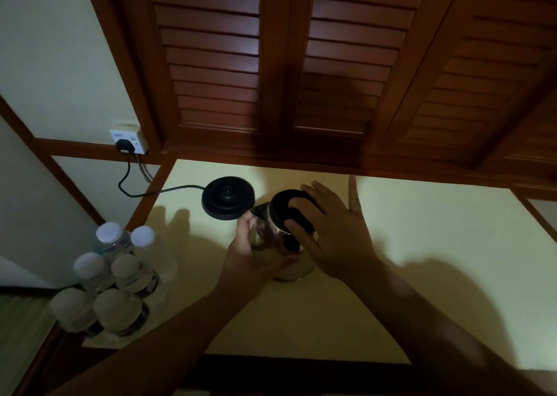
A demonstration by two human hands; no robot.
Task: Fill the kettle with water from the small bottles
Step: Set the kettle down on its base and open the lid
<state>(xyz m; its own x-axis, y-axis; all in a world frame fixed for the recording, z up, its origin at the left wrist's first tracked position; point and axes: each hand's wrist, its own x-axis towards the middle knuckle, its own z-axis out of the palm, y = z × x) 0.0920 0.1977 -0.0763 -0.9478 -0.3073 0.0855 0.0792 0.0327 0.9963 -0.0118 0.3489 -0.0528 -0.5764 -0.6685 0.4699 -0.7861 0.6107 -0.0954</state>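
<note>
The kettle (289,245) stands on the pale surface (422,245) at the centre of the frame, lid on. The left hand (256,245) wraps its grip around the kettle's side. The right hand (334,230) lies on the black lid with fingers spread. Just upper left sits the black base (228,197), its cord running to a wall socket (128,141). Six small bottles (111,278), capped, cluster at lower left.
</note>
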